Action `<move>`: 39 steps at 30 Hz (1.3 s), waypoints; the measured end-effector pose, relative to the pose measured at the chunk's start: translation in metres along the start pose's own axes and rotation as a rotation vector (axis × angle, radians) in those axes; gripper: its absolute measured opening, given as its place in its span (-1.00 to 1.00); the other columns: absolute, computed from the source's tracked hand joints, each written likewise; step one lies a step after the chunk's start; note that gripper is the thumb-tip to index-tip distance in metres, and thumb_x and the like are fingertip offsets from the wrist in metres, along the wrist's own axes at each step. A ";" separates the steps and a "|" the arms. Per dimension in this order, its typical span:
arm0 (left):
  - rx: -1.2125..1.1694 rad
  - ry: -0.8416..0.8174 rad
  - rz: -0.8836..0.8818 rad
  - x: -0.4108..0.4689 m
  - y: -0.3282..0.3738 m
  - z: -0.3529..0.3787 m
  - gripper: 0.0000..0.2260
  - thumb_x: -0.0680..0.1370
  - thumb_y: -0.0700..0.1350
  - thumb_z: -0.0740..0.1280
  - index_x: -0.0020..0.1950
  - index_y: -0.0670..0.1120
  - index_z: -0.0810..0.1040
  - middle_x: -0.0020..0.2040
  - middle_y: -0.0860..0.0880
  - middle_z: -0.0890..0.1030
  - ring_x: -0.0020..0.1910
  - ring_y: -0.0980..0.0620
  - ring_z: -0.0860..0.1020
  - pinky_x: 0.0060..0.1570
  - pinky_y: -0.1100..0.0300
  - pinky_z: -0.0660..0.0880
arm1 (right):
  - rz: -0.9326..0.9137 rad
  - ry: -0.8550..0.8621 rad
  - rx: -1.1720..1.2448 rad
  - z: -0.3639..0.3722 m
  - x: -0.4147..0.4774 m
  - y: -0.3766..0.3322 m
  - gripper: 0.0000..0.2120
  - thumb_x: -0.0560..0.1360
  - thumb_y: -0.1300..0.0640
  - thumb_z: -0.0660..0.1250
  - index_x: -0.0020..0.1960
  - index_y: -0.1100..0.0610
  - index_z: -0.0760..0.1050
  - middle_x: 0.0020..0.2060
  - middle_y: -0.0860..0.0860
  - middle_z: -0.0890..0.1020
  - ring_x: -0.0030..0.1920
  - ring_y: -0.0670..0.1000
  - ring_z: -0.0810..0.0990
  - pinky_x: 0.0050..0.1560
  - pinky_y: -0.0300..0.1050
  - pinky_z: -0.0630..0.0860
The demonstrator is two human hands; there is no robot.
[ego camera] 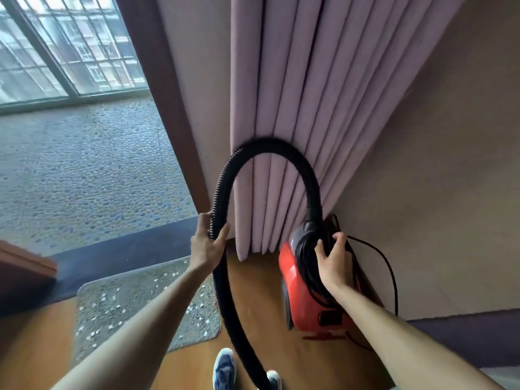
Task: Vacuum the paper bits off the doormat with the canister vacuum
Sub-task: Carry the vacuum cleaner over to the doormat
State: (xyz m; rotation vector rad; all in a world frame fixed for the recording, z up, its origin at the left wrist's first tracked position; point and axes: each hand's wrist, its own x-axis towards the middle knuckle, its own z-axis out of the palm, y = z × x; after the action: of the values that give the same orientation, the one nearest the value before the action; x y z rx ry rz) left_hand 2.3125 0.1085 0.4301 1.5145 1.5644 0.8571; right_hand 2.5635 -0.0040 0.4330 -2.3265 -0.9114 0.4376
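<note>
A pleated mauve curtain (295, 80) hangs behind everything, down to the wooden floor (253, 280). The doormat (135, 313) lies lower left on that floor: grey, pebble-patterned, round-cornered, partly hidden by the left forearm. The vacuum (304, 302) is a red canister with a dark grey top, just right of the curtain's foot and near the wall. Its hose (270, 144) is black and ribbed, arching up from the canister's top and down past the mat's right edge. A black cord (389, 274) is wound over the canister, with one loop hanging free to the right. The left hand (206, 243) grips the hose, thumb and fingers clamped around it. The right hand (334, 260) curls its fingers over the wound cord. White paper bits (104, 298) dot the mat.
</note>
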 end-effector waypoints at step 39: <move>0.173 0.186 -0.493 0.035 -0.383 0.158 -0.66 0.62 0.03 0.30 0.32 0.13 0.24 -0.06 -0.06 0.57 -0.08 -0.13 0.60 -0.05 -0.08 0.59 | -0.065 -0.323 -0.064 0.372 0.049 0.199 -0.68 0.61 -0.03 0.23 0.23 0.16 0.31 -0.26 0.07 0.48 -0.30 0.09 0.41 -0.31 -0.10 0.25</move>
State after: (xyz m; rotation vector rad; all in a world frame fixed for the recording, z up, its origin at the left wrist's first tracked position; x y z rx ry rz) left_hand 2.2726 0.1114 0.0166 1.1035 2.0771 0.6001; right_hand 2.5150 0.0656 0.0164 -2.3143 -1.1627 0.7829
